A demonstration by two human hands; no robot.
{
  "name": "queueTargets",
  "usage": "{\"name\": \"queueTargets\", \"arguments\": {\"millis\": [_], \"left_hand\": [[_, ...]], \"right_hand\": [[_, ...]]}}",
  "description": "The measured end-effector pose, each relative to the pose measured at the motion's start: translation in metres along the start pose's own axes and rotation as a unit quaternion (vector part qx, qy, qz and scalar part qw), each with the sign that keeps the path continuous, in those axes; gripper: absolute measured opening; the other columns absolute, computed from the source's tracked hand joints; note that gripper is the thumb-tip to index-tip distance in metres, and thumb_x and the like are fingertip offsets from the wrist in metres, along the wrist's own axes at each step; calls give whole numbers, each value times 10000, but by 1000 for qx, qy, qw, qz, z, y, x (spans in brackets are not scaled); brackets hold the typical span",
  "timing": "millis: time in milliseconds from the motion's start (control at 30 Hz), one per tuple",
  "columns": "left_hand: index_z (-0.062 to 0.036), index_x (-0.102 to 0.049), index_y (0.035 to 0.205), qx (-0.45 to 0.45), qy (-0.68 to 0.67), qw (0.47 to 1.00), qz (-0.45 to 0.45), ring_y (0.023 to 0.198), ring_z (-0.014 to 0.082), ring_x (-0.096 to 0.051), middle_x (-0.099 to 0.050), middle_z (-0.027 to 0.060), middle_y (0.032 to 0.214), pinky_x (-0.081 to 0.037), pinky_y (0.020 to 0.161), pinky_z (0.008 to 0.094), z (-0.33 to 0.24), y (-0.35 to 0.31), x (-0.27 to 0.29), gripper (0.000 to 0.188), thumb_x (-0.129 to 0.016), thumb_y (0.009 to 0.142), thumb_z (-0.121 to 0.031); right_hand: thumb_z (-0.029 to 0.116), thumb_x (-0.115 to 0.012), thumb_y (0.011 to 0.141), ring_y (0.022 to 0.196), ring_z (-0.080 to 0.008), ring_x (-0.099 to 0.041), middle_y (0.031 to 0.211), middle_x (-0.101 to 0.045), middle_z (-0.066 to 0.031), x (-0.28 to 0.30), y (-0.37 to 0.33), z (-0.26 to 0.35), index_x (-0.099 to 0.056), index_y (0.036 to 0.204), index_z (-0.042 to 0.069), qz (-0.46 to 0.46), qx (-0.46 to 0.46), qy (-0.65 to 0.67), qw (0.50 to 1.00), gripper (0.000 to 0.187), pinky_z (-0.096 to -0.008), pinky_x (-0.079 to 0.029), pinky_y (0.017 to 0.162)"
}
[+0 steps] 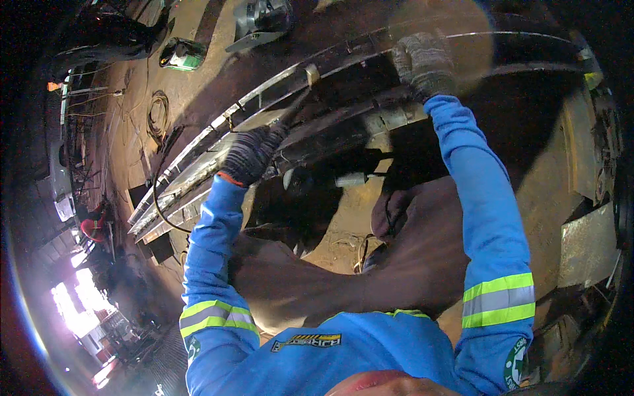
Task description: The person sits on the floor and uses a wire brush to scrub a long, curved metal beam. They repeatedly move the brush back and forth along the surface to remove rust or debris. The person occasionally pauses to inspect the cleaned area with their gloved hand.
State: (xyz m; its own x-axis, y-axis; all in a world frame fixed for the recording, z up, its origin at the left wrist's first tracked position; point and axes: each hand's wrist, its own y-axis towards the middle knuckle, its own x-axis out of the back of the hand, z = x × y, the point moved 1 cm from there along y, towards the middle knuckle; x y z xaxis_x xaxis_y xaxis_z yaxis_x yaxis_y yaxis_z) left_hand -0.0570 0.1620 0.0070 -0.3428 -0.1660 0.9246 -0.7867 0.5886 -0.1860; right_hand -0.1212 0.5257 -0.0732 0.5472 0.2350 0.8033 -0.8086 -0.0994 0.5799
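My left hand (247, 157), in a dark striped knit glove, is closed round the dark handle of a hammer (312, 76). The hammer's pale, blocky head points away from me, over a long curved metal frame (228, 117). Further right and farther off, my right hand (424, 65), in a grey knit glove, rests at the frame's edge with its fingers curled over it. The fingertips are partly lost in shadow. Below the frame, between my hands, lie a dark round-ended tool (298, 179) and a silvery cylinder (351, 179), both partly in shade.
A welding mask (261, 23) and a green-and-white tin (182, 54) stand on the brown floor beyond the frame. Coiled cable (157, 117) lies at the left, and a hose (158, 206) loops near my left forearm. Metal sheets (588, 244) lean at the right.
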Motion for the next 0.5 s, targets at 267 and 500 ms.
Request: {"name": "queueTargets", "arguments": {"millis": [267,500], "left_hand": [[21,-634,857,278,-91,946,136,610,255,-542,-584,136,637,-433,607,396,-11,7,-10,437,-507,906,-394],[21,-630,881,177,-103,975,85,774,411,-593,-613,247,750,-443,708,471,9,-3,-18,567,-475,863,-524]], "right_hand": [[448,-474,824,1121,-288,-493,1143,-570,-120,8,7,4,-587,1091,112,196,-54,-28,979,444,-489,-209,1085],[336,-490,829,1012,-304,-531,1014,-609,-113,2,-1,-1,-616,951,137,21,-25,-32,999,265,-472,-270,1040]]}}
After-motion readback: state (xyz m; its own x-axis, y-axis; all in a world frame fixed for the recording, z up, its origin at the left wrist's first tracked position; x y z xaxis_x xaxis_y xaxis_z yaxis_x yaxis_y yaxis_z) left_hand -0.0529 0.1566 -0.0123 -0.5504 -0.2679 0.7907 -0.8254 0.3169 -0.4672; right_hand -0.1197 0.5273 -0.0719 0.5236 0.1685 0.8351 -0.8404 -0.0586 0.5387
